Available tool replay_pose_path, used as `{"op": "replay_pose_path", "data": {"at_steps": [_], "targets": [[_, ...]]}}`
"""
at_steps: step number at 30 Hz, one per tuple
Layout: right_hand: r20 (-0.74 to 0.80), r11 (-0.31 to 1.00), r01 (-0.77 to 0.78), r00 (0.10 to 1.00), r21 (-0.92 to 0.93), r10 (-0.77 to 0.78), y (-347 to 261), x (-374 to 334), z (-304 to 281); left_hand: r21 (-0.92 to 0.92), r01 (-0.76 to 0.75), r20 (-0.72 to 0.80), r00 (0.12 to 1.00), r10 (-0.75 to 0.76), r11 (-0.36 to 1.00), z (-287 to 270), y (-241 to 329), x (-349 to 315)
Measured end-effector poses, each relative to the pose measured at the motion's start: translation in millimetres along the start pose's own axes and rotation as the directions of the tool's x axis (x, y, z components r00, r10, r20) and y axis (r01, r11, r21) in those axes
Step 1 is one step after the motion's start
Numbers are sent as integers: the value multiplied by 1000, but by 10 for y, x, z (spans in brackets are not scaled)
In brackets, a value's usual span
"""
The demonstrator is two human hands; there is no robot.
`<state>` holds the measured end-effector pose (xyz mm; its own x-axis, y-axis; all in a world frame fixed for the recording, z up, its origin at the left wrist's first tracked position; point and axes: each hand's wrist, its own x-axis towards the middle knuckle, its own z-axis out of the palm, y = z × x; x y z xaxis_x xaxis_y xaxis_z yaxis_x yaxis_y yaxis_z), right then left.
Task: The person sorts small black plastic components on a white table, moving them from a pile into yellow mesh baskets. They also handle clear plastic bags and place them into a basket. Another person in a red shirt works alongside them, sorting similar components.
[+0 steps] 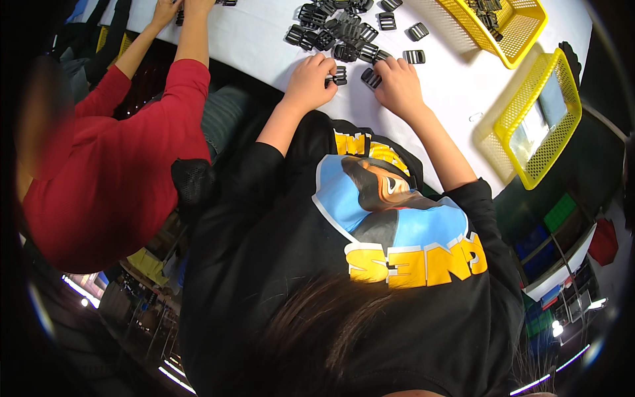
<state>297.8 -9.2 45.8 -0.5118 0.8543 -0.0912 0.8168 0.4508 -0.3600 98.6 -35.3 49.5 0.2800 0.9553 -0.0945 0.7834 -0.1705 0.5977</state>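
At the near edge of the white table, my left hand [308,83] has its fingers curled round a black plastic buckle [339,75]. My right hand [400,87] is closed too, thumb and fingertips on another black buckle [370,78], which tilts toward the left hand. A narrow gap separates the two buckles. Just beyond both hands lies a heap of black buckles [345,30]. Some sit apart on its right side, including one buckle [414,57] close to my right fingers. My fingers partly cover both held pieces.
A yellow perforated basket [488,41] with black buckles inside stands at the far right. Nearer, a second yellow basket [504,135] holds flat clear and grey items. A small pale loop [475,118] lies on the white table [446,109]. On my left, a co-worker in red [142,159] reaches over the table.
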Motion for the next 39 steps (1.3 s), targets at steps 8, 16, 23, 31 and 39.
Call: {"op": "replay_pose_path", "data": {"at_steps": [8, 16, 23, 31, 39], "targets": [[-275, 959, -220, 924, 181, 264, -10, 350, 101, -20, -25, -162, 987, 22, 999, 1, -69, 129], [123, 951, -247, 966, 186, 226, 189, 388, -183, 159, -106, -149, 980, 130, 982, 77, -32, 163], [-105, 931, -230, 957, 284, 269, -40, 500, -131, 99, -53, -226, 971, 74, 994, 19, -178, 28], [-57, 954, -269, 959, 136, 278, -90, 468, 35, 140, 123, -434, 899, -50, 982, 5, -292, 156], [154, 960, -6, 987, 279, -38, -96, 44, -103, 115, 52, -307, 951, -14, 992, -78, -318, 239]]}}
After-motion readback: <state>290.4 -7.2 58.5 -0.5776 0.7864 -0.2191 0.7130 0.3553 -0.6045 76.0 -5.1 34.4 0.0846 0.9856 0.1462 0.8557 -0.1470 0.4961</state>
